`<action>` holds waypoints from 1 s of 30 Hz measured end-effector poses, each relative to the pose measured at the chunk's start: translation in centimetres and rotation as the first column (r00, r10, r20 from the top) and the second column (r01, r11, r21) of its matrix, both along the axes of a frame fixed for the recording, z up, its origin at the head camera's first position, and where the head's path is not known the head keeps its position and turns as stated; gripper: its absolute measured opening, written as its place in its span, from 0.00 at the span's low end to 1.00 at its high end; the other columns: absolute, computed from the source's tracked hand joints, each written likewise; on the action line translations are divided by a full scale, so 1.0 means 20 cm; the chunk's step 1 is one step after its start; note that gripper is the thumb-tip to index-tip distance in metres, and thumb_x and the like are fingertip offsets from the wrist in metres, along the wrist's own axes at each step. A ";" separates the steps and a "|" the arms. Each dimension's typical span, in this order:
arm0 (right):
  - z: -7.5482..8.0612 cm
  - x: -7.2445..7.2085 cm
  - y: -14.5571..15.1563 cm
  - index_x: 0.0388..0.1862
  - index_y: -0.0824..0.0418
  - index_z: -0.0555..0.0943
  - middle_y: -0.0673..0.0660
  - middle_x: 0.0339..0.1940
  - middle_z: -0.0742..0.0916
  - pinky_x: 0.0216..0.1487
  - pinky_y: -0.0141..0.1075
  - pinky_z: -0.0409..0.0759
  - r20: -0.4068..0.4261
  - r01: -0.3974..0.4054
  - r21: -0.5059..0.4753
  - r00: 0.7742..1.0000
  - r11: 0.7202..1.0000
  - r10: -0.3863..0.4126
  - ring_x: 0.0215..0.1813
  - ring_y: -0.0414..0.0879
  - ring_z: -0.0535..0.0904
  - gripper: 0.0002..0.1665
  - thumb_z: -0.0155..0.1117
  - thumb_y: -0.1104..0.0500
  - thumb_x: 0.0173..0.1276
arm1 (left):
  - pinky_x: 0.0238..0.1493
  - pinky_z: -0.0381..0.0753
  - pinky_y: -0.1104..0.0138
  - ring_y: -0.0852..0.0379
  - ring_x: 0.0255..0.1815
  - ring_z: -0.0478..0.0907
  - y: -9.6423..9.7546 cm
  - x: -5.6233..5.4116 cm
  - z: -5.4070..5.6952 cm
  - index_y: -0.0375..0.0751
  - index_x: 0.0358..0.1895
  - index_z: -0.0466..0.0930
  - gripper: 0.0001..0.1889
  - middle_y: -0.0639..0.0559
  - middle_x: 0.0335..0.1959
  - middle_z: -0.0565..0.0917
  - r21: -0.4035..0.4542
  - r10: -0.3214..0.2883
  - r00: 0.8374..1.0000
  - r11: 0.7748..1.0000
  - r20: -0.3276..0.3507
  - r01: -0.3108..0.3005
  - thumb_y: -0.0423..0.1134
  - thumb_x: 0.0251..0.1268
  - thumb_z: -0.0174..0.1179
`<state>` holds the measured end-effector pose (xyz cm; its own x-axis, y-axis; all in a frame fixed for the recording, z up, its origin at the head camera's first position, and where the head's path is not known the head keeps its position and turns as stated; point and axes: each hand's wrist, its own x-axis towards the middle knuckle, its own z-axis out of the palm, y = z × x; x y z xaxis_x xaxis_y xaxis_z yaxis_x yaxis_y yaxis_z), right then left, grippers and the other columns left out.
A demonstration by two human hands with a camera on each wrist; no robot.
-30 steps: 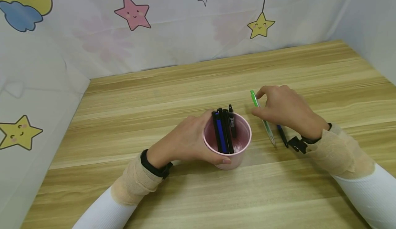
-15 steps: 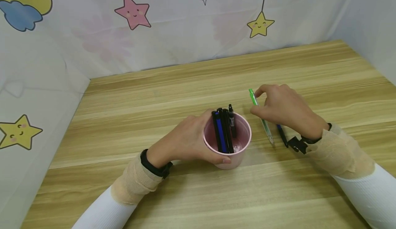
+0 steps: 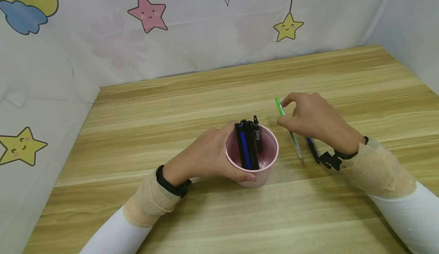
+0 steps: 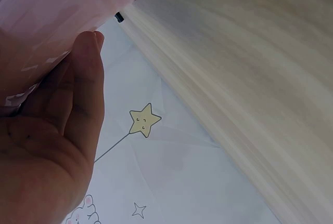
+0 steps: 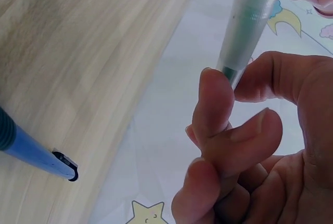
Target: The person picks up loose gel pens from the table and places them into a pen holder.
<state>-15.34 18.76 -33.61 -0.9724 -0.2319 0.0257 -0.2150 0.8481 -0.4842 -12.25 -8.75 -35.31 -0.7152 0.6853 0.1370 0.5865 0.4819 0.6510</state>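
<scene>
My left hand (image 3: pixel 209 156) grips a pink cup (image 3: pixel 257 178) from its left side, the thumb lying along the near wall. Inside the cup stand several black pens (image 3: pixel 252 145) and one with a blue clip or barrel (image 3: pixel 245 151), tilted toward its left side. To the right of the cup, my right hand (image 3: pixel 313 116) pinches a clear pen with a green end (image 3: pixel 295 143) between thumb and fingers. The right wrist view shows this pen (image 5: pixel 250 26) at the fingertips, its far part cut off by the frame. A dark blue pen (image 3: pixel 312 150) lies on the table, partly under the right hand.
The wood-grain table (image 3: pixel 164 109) spreads around both hands. A white cloth (image 3: pixel 199 36) printed with stars hangs along its back edge and left side. In the right wrist view the blue pen (image 5: pixel 41 154) lies apart from the fingers.
My right hand has shifted slightly away from me and to the left, with the green-ended pen in it. The left hand and the cup stay in place.
</scene>
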 end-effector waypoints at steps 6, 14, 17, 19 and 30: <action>0.01 0.00 0.00 0.54 0.63 0.80 0.50 0.12 0.76 0.19 0.38 0.62 0.001 0.007 -0.019 1.000 1.000 -0.007 0.15 0.41 0.65 0.25 0.62 0.53 0.59 | 0.41 0.82 0.68 0.67 0.41 0.81 0.00 0.00 0.00 0.52 0.63 0.71 0.47 0.66 0.42 0.83 0.005 -0.006 1.000 1.000 -0.001 0.006 0.60 0.35 0.82; 0.02 0.01 0.00 0.54 0.62 0.80 0.50 0.12 0.78 0.18 0.37 0.62 -0.001 -0.006 -0.057 1.000 0.998 0.006 0.15 0.40 0.64 0.24 0.61 0.55 0.60 | 0.41 0.82 0.68 0.67 0.41 0.81 0.00 0.00 0.00 0.52 0.63 0.71 0.47 0.66 0.42 0.83 0.006 -0.003 1.000 1.000 0.000 0.003 0.61 0.34 0.82; 0.02 0.01 -0.01 0.54 0.62 0.80 0.50 0.12 0.78 0.17 0.37 0.62 -0.002 -0.008 -0.069 1.000 0.998 0.008 0.14 0.40 0.63 0.23 0.61 0.55 0.60 | 0.41 0.82 0.68 0.67 0.41 0.81 0.01 0.00 0.00 0.52 0.63 0.71 0.47 0.66 0.42 0.83 0.006 -0.002 1.000 1.000 0.005 0.002 0.61 0.34 0.82; 0.02 0.01 -0.01 0.54 0.61 0.80 0.50 0.12 0.78 0.17 0.36 0.61 -0.005 -0.003 -0.074 1.000 0.997 0.003 0.14 0.40 0.62 0.23 0.61 0.55 0.60 | 0.41 0.82 0.68 0.67 0.42 0.81 0.01 0.00 0.00 0.52 0.63 0.71 0.47 0.66 0.42 0.83 0.006 -0.002 1.000 1.000 0.006 0.002 0.61 0.34 0.82; 0.03 0.00 -0.01 0.53 0.59 0.81 0.51 0.11 0.75 0.16 0.34 0.59 -0.006 0.005 -0.119 1.000 0.993 -0.005 0.14 0.39 0.59 0.22 0.61 0.56 0.59 | 0.41 0.82 0.68 0.66 0.41 0.81 0.01 -0.01 0.00 0.52 0.63 0.70 0.47 0.66 0.42 0.83 0.005 -0.001 1.000 1.000 0.007 0.001 0.61 0.34 0.82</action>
